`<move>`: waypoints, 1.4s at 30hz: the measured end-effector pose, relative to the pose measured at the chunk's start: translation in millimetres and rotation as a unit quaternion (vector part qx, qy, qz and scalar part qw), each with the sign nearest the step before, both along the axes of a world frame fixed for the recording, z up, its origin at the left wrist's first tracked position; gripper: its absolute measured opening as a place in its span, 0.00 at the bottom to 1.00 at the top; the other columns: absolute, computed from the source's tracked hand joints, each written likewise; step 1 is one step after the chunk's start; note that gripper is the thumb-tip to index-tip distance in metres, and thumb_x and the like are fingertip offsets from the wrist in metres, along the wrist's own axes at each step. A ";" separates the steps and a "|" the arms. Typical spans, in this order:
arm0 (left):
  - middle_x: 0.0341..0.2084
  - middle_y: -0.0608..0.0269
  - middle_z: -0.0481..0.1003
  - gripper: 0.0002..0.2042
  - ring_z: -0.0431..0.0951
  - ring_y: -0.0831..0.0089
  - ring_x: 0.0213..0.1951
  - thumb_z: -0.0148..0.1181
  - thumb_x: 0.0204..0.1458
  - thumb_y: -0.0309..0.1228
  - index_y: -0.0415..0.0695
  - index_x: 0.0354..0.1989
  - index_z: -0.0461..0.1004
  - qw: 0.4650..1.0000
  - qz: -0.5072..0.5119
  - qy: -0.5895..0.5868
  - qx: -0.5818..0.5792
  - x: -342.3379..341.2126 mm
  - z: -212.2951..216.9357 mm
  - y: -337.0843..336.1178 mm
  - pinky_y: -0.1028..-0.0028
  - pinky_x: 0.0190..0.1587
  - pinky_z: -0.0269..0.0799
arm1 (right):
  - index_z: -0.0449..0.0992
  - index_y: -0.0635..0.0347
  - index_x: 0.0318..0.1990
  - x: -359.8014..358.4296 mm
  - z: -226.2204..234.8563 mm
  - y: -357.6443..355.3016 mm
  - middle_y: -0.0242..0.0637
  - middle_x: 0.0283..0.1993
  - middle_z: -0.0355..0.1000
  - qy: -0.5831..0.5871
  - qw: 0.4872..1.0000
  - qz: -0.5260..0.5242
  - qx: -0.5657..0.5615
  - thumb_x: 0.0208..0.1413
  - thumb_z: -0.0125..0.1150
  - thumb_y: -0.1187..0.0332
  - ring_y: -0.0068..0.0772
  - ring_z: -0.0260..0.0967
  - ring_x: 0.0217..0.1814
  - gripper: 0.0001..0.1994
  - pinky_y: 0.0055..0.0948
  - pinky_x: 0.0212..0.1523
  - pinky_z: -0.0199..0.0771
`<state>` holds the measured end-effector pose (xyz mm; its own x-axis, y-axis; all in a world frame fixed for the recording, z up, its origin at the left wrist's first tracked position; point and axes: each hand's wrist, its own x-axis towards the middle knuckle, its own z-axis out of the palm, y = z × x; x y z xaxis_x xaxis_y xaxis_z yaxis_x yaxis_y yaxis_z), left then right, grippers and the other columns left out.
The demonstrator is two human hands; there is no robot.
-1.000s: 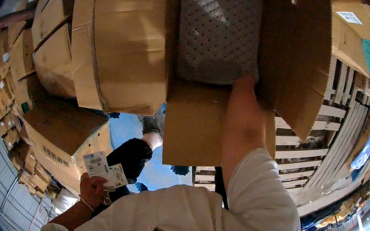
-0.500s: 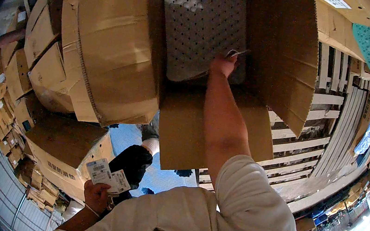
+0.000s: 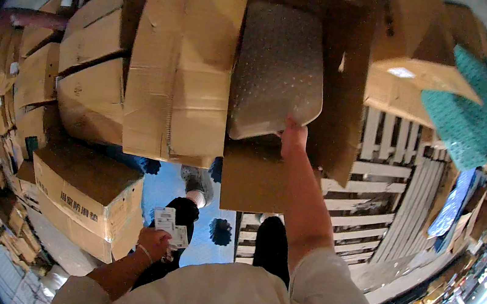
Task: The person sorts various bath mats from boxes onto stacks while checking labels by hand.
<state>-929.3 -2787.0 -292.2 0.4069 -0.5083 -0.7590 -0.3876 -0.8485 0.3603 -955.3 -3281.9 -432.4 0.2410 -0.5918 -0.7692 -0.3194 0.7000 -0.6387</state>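
Note:
An open cardboard box [image 3: 252, 181] stands in front of me with a grey rubbery mat [image 3: 279, 64] inside, its surface dotted with small holes or bumps. At the mat's near right corner, my right hand [image 3: 294, 139] is closed on the edge, thumb on top and the other fingers partly hidden beneath. The mat's near edge is lifted above the box's near flap. Low on the left, my left hand [image 3: 154, 241] pinches two white printed labels [image 3: 165, 220], fanned apart, close to my leg.
Large cardboard boxes [image 3: 182, 76] crowd the left side, with a smaller open box [image 3: 86, 199] below them. Wooden pallets [image 3: 367, 193] lie at the right, near a teal dimpled mat [image 3: 470, 114]. My foot [image 3: 197, 184] is on a blue patterned surface [image 3: 205, 233].
My right hand has moved from above the mat to its near edge and gripped it, and that edge has come up. The view has shifted. The labels remain in my left hand.

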 end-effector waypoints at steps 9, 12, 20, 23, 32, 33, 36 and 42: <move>0.28 0.53 0.77 0.11 0.77 0.58 0.33 0.54 0.49 0.38 0.46 0.33 0.79 0.881 0.420 0.167 -0.139 -92.9 -58.7 19.8 0.63 0.39 0.73 | 0.67 0.64 0.53 -123.5 476.0 -67.8 0.32 0.44 0.70 0.192 0.905 0.280 -0.257 0.52 0.58 0.60 0.24 0.66 0.44 0.23 0.25 0.41 0.68; 0.35 0.53 0.75 0.10 0.74 0.64 0.28 0.54 0.51 0.34 0.45 0.36 0.77 0.667 0.592 0.384 -0.238 -91.8 -24.4 0.0 0.65 0.32 0.72 | 0.66 0.69 0.51 -153.2 558.0 -92.2 0.39 0.46 0.70 0.196 0.843 0.366 -0.342 0.54 0.55 0.58 0.30 0.66 0.44 0.24 0.32 0.43 0.65; 0.48 0.53 0.72 0.31 0.72 0.59 0.48 0.56 0.46 0.20 0.53 0.61 0.58 0.760 0.599 -0.047 -0.248 -189.9 161.6 -35.4 0.66 0.49 0.68 | 0.69 0.68 0.46 -68.8 551.4 -109.4 0.54 0.46 0.69 0.286 0.465 0.681 -0.488 0.52 0.55 0.56 0.48 0.68 0.46 0.23 0.42 0.45 0.65; 0.49 0.54 0.71 0.34 0.73 0.60 0.47 0.56 0.44 0.19 0.56 0.63 0.55 0.655 0.694 -0.071 -0.291 -266.0 139.0 -12.2 0.66 0.47 0.69 | 0.70 0.68 0.45 -65.1 589.1 -14.5 0.49 0.40 0.72 0.182 0.402 0.696 -0.566 0.51 0.57 0.60 0.42 0.69 0.41 0.20 0.38 0.42 0.67; 0.35 0.62 0.76 0.15 0.74 0.74 0.34 0.48 0.49 0.16 0.43 0.40 0.78 0.278 0.913 -0.019 -0.296 -411.2 198.5 59.5 0.74 0.34 0.70 | 0.75 0.66 0.40 -35.8 650.1 232.4 0.52 0.34 0.73 0.002 0.160 0.910 -0.382 0.51 0.57 0.65 0.49 0.73 0.38 0.13 0.39 0.41 0.69; 0.34 0.62 0.76 0.14 0.74 0.74 0.33 0.48 0.49 0.16 0.41 0.40 0.78 0.235 0.918 -0.031 -0.318 -426.9 191.1 75.1 0.75 0.34 0.69 | 0.75 0.65 0.40 -41.6 658.3 271.1 0.51 0.34 0.74 -0.012 0.132 0.921 -0.366 0.51 0.57 0.66 0.49 0.73 0.38 0.13 0.38 0.42 0.69; 0.33 0.61 0.77 0.11 0.74 0.74 0.32 0.50 0.48 0.18 0.37 0.37 0.77 0.124 0.924 -0.066 -0.357 -471.2 160.6 113.5 0.76 0.36 0.68 | 0.74 0.62 0.44 -53.9 671.9 383.5 0.49 0.38 0.74 -0.122 0.035 0.930 -0.346 0.49 0.55 0.72 0.47 0.73 0.42 0.13 0.33 0.45 0.69; 0.27 0.61 0.77 0.09 0.73 0.75 0.27 0.50 0.48 0.18 0.37 0.33 0.78 0.081 0.939 -0.084 -0.324 -497.9 196.9 213.4 0.76 0.30 0.68 | 0.75 0.61 0.42 -80.1 715.2 585.4 0.53 0.33 0.71 -0.174 -0.119 0.913 -0.348 0.46 0.58 0.72 0.51 0.70 0.35 0.13 0.34 0.37 0.68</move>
